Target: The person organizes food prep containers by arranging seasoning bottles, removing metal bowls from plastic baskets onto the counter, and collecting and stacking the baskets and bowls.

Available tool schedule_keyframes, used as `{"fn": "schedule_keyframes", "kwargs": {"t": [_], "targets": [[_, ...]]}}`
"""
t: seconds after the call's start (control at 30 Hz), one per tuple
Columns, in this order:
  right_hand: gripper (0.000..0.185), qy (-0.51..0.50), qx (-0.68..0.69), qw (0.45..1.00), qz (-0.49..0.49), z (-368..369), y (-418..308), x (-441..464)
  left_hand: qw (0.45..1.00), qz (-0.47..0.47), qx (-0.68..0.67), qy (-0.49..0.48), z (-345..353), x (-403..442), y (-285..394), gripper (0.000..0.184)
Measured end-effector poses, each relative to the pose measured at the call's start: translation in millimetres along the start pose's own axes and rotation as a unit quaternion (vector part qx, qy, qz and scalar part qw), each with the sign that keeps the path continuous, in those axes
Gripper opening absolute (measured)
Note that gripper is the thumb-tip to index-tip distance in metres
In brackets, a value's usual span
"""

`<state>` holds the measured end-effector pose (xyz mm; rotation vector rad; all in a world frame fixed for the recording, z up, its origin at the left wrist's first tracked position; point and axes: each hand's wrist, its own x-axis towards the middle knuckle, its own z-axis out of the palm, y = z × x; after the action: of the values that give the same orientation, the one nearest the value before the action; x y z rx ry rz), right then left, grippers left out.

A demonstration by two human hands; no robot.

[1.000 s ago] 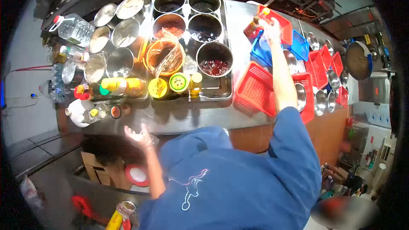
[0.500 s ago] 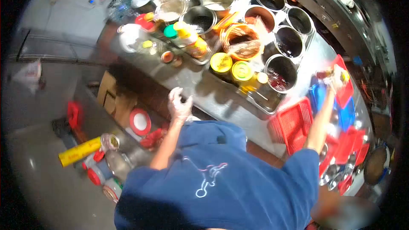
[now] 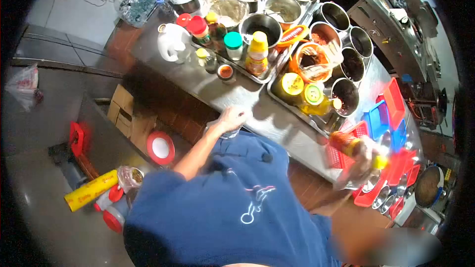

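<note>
Across the middle of the kitchen runs a steel table (image 3: 190, 79), its bare metal shining under bright light along the person's side. Steel pots (image 3: 345, 96) crowd its far half, several set in trays (image 3: 324, 127); an orange tub (image 3: 295, 63) stands among them, with plastic draped over its rim. Nearer the left end are a white jug (image 3: 173, 43), a green-capped jar (image 3: 233, 46) and a squeeze bottle (image 3: 257, 59). Red baskets (image 3: 394, 104) and blue baskets (image 3: 378, 118) sit toward the right end.

By the table's near right edge, the right hand (image 3: 363, 160), blurred, is closed round a yellow-capped bottle (image 3: 345, 143), held tilted beside a red basket. The left hand (image 3: 232, 119) is at the near edge, fingers curled in; whether it grips anything, I cannot tell.

Below lie reddish-brown floor tiles (image 3: 183, 121), an open carton (image 3: 121, 106) and a yellow roll (image 3: 91, 190). Metal drawers (image 3: 378, 20) line the far right, a wide pan (image 3: 429, 185) sits at the right side, and a pale wall (image 3: 39, 10) rises at upper left.
</note>
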<state>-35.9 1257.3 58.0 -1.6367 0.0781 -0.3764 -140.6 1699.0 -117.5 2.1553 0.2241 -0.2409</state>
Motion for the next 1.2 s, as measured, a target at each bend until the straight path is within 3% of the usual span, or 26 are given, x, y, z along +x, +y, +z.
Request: {"fn": "schedule_keyframes", "kwargs": {"t": [0.07, 0.1, 0.13, 0.17, 0.2, 0.23, 0.27, 0.3, 0.33, 0.37, 0.5, 0.57, 0.63, 0.77, 0.9, 0.97, 1.03, 1.07, 1.1, 1.17, 1.2], "targets": [[0.026, 0.032, 0.063, 0.997, 0.034, 121, -70, -58, 0.998, 0.014, 0.032, -0.053, -21, 5, -20, 0.030], [0.022, -0.028, 0.019, 0.999, 0.042, 136, -62, -67, 0.993, 0.028, 0.055, -0.098, -32, 5, -26, 0.032], [0.018, -0.027, 0.020, 0.997, 0.076, 166, -65, -80, 0.985, 0.043, 0.080, -0.144, -43, 8, -33, 0.035], [0.019, -0.049, 0.027, 0.997, 0.053, 184, -44, -92, 0.984, 0.046, 0.080, -0.151, -55, 11, -39, 0.035], [0.013, -0.117, 0.036, 0.988, 0.094, 188, -12, -97, 0.984, 0.053, 0.087, -0.147, -66, 14, -44, 0.035], [0.012, -0.095, 0.033, 0.993, 0.054, 230, -32, -113, 0.984, 0.060, 0.093, -0.143, -76, 13, -46, 0.034], [0.011, -0.095, 0.002, 0.993, 0.076, 249, -23, -121, 0.987, 0.074, 0.066, -0.123, -89, 12, -41, 0.034], [0.011, -0.125, 0.079, 0.981, 0.124, 257, 8, -126, 0.986, 0.083, 0.068, -0.130, -97, 15, -41, 0.034], [0.010, -0.107, 0.002, 0.992, 0.060, 282, 1, -131, 0.986, 0.093, 0.057, -0.127, -103, 15, -43, 0.033], [0.010, -0.121, 0.060, 0.989, 0.066, 296, 11, -135, 0.986, 0.101, 0.045, -0.124, -107, 13, -43, 0.033], [0.015, -0.158, -0.083, 0.983, 0.032, 329, 25, -139, 0.982, 0.074, 0.043, -0.169, -127, 6, -34, 0.031], [0.010, -0.156, -0.006, 0.986, 0.064, 338, 51, -139, 0.977, 0.112, 0.067, -0.171, -116, 10, -55, 0.030], [0.010, -0.169, 0.015, 0.984, 0.047, 350, 45, -139, 0.978, 0.053, 0.028, -0.199, -122, 11, -55, 0.032], [0.012, -0.147, -0.085, 0.984, -0.045, 362, 57, -138, 0.979, 0.083, 0.018, -0.183, -123, 13, -61, 0.029], [0.014, -0.160, -0.115, 0.980, 0.004, 371, 58, -136, 0.977, 0.081, 0.023, -0.198, -129, 10, -60, 0.032], [0.016, -0.147, -0.060, 0.985, 0.063, 378, 46, -137, 0.974, 0.076, 0.028, -0.211, -123, 7, -69, 0.030], [0.020, -0.143, -0.109, 0.982, -0.062, 380, 54, -132, 0.969, 0.057, -0.023, -0.240, -126, 4, -68, 0.031], [0.035, -0.144, -0.156, 0.977, -0.036, 378, 57, -132, 0.967, 0.060, -0.024, -0.245, -125, 4, -66, 0.031], [0.035, -0.142, -0.159, 0.976, -0.035, 376, 47, -132, 0.964, 0.051, -0.023, -0.258, -127, 3, -60, 0.032], [0.055, -0.138, -0.234, 0.961, -0.057, 374, 23, -137, 0.962, 0.039, -0.021, -0.270, -133, -1, -50, 0.033], [0.072, -0.144, -0.244, 0.958, -0.036, 366, 25, -142, 0.960, 0.040, -0.020, -0.277, -135, -3, -42, 0.034]]}}
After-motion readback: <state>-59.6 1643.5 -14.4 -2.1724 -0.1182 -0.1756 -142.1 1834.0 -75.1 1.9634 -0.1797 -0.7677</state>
